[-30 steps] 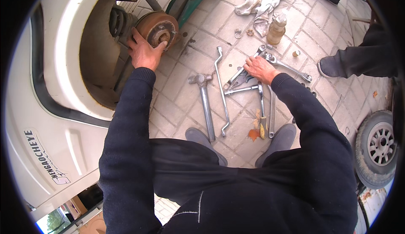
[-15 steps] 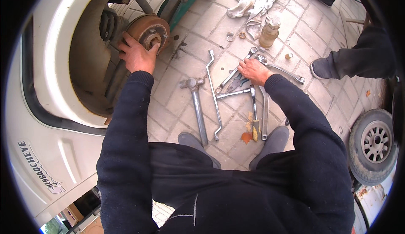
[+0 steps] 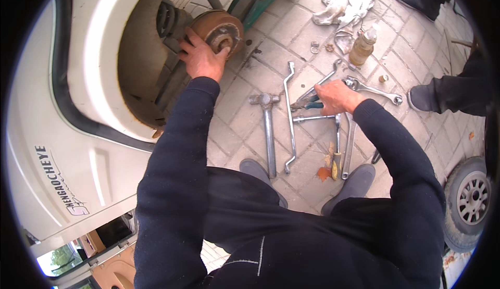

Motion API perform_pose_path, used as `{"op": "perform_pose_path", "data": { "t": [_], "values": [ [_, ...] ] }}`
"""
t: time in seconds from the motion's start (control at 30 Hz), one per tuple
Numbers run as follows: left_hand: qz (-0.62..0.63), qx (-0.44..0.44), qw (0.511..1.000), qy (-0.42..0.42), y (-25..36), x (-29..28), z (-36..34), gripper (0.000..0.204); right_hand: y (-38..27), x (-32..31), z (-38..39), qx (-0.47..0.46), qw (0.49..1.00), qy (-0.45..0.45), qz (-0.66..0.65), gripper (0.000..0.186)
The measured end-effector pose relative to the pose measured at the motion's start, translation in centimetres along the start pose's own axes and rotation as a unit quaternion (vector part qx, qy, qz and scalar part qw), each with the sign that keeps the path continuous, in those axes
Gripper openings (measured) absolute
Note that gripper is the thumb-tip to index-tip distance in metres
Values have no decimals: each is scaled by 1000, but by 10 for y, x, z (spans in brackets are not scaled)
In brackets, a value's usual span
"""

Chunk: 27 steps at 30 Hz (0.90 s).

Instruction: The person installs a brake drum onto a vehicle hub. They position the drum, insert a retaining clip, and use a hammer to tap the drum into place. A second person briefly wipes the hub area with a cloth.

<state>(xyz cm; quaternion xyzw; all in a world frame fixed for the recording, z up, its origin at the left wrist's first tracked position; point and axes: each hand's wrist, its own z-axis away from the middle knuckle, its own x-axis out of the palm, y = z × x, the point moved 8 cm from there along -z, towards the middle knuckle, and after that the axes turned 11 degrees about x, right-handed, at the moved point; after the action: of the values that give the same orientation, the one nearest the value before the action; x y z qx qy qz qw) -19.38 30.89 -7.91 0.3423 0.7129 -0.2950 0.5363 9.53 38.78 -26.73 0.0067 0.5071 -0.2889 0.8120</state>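
Note:
My left hand (image 3: 204, 60) is closed round the near rim of a rusty brake drum (image 3: 223, 24), its thumb by the hub at the centre. My right hand (image 3: 336, 96) grips a pair of pliers (image 3: 312, 104) with teal handles, jaws pointing left across the tools. Close to it lie an open-ended wrench (image 3: 328, 74) and a ratchet wrench (image 3: 380, 90). Left of the pliers are a long cranked ring spanner (image 3: 289, 117) and a metal hammer (image 3: 268, 127). A T-shaped socket bar (image 3: 315, 118) and a yellow-handled screwdriver (image 3: 337, 165) lie nearer to me.
A white car body (image 3: 94, 179) with an open wheel arch fills the left. A green jack (image 3: 268, 2) is behind the drum. Farther right are a bottle of amber liquid (image 3: 363, 47), a dirty rag (image 3: 348, 2), another person's shoe (image 3: 423, 98) and a removed wheel (image 3: 469, 203).
My right hand has picked the pliers up from among the wrenches and turned with them. My left hand stays on the drum. The whole view has shifted, so things appear farther right.

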Motion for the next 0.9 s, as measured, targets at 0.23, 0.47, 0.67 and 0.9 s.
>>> {"op": "perform_pose_path", "data": {
  "t": [0.23, 0.47, 0.67, 0.9],
  "values": [
    [157, 40, 987, -3, -22, -21, -2, 103, -42, -72, 7, -11, 884, 126, -449, 54],
    [488, -112, 863, -62, -6, -54, 70, 78, -172, -93, -17, -60, 498, 37, -864, 37],
    [507, -99, 836, -186, 13, -65, 103, 73, -210, -108, -26, -103, 401, 92, -906, 53],
    [328, 59, 936, -112, 12, -91, 85, 64, -233, -120, -39, -118, 238, -19, -964, 54]
  ]
}}
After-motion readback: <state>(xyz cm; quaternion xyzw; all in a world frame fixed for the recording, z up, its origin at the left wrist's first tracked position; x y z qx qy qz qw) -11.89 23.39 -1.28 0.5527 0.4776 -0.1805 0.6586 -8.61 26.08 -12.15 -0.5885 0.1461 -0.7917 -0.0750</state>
